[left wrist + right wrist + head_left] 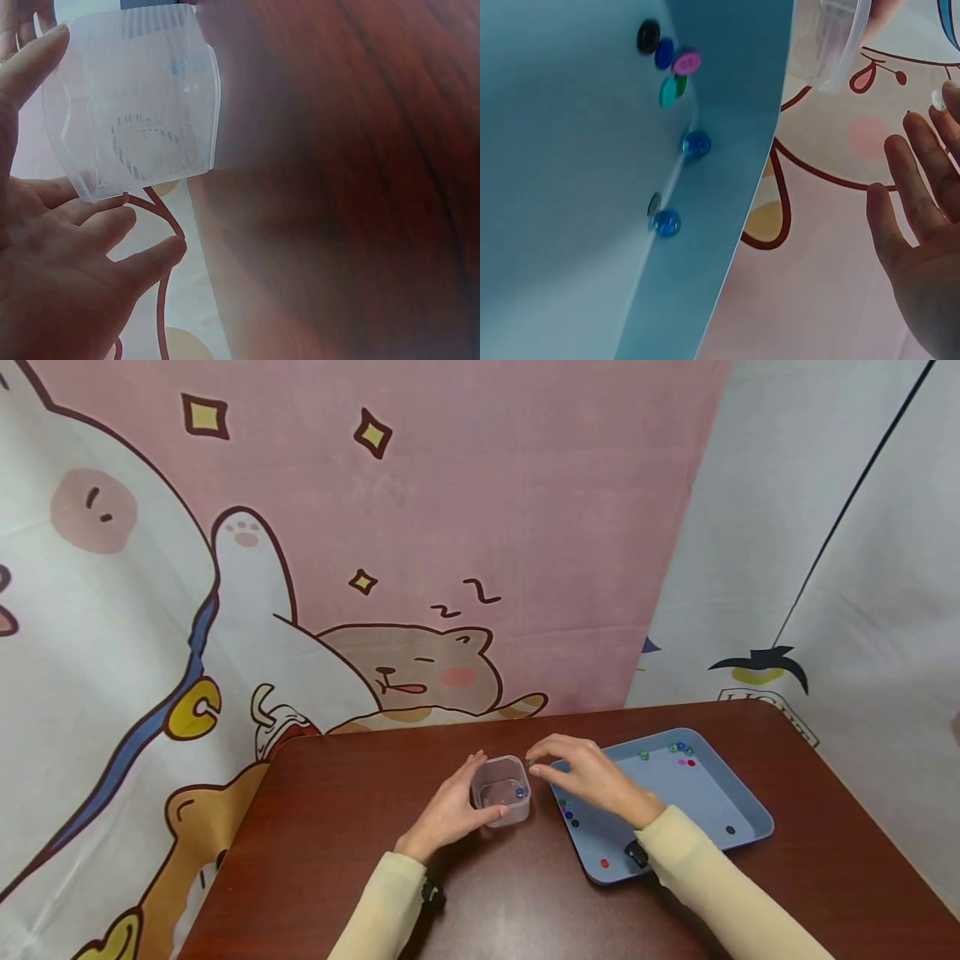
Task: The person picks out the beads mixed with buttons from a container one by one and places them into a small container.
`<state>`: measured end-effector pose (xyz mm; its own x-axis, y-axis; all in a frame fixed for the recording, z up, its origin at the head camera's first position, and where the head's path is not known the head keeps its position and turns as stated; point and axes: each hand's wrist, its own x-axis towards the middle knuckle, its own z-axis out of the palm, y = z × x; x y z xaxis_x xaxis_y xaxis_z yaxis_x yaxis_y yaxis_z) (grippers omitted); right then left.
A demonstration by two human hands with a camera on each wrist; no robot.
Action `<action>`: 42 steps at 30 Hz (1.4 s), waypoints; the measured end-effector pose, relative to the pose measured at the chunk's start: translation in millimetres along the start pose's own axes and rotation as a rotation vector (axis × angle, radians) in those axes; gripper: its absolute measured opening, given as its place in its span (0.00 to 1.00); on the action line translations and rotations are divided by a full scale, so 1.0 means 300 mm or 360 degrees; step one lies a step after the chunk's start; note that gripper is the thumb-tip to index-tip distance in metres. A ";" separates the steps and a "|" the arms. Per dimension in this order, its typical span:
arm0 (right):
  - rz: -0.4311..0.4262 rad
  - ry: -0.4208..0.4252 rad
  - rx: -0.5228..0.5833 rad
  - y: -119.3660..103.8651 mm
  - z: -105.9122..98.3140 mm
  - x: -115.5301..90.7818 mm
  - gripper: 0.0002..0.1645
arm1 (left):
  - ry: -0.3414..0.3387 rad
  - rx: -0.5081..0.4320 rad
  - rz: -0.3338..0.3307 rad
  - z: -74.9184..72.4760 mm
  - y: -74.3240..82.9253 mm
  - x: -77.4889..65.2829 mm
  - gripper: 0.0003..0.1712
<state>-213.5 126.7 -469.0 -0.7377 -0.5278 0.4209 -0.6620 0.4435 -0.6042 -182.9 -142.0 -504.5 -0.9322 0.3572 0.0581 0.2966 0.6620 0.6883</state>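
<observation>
My left hand [452, 808] grips a clear plastic box [501, 768] on the table, thumb along the near side and fingers round the far left side. Inside the box lies a blue marble [520, 792]. My right hand [588, 777] is held between the box and the blue tray [738, 787], near the box's right rim. Its thumb and finger pinch a small clear, glassy piece [939, 100], likely a marble, mostly covered by the fingertips. In the right wrist view, blue marbles [696, 143] rest along the tray wall, near a pink button [687, 61] and a black button [649, 36].
More small buttons and marbles lie in the tray: a red button [604, 863] near the front, a dark button [731, 830] at right, a green marble [643, 755] at the back. A brown wooden table [337, 860] bears everything. A printed cloth [562, 527] hangs behind.
</observation>
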 end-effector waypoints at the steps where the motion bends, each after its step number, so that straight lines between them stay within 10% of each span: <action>1: -0.0001 0.0001 0.0012 -0.003 0.005 0.001 0.11 | 0.0000 -0.0005 0.0000 0.000 -0.001 0.000 0.57; 13: 0.0001 -0.0031 0.0083 -0.031 0.056 0.021 0.11 | -0.0013 -0.0038 -0.0002 0.002 -0.007 0.002 0.57; 42: -0.0274 -0.0223 -0.0440 -0.007 0.122 0.036 0.11 | -0.0023 -0.0009 -0.0005 -0.002 -0.003 0.001 0.57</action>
<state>-215.0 93.5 -487.9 -0.5996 -0.6976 0.3922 -0.8000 0.5086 -0.3183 -183.5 -142.8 -504.6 -0.9300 0.3647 0.0454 0.2924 0.6595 0.6925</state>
